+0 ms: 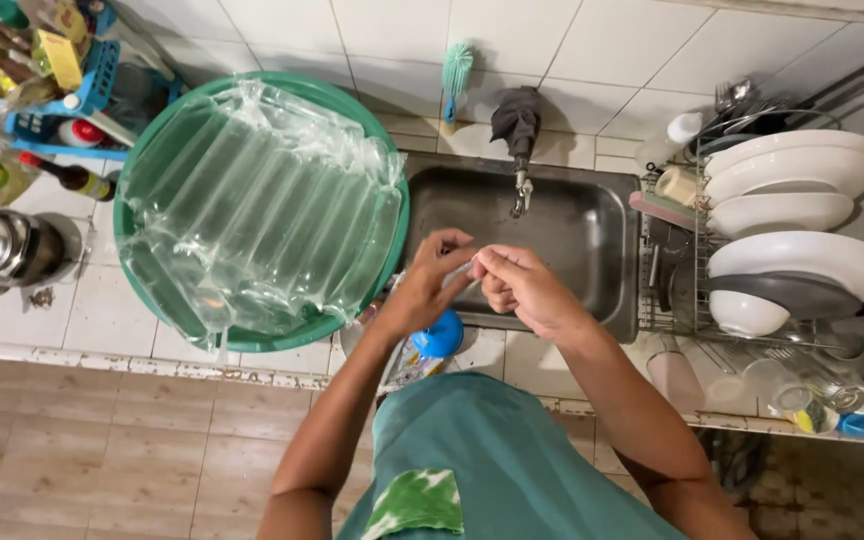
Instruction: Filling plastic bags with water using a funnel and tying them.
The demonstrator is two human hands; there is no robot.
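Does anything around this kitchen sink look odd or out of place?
Yes: a clear inflated air-cushion packing sheet fills the round green plastic basin beside the steel sink, and a dark grey cloth is wrapped over the tap.

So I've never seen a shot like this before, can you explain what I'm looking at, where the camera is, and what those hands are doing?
There is no machine here. The one picture comes from a camera worn on a person's head, looking straight down, so you see their own arms and green shirt from above. They stand at a tiled kitchen counter with a steel sink and its tap. The left hand and right hand meet over the sink's front edge, pinching a small pale thing between the fingertips; it is too small to identify. To the left sits a green basin holding clear inflated air-cushion packaging. To the right, a dish rack holds white plates and cutlery. A blue-capped bottle stands just below the hands.
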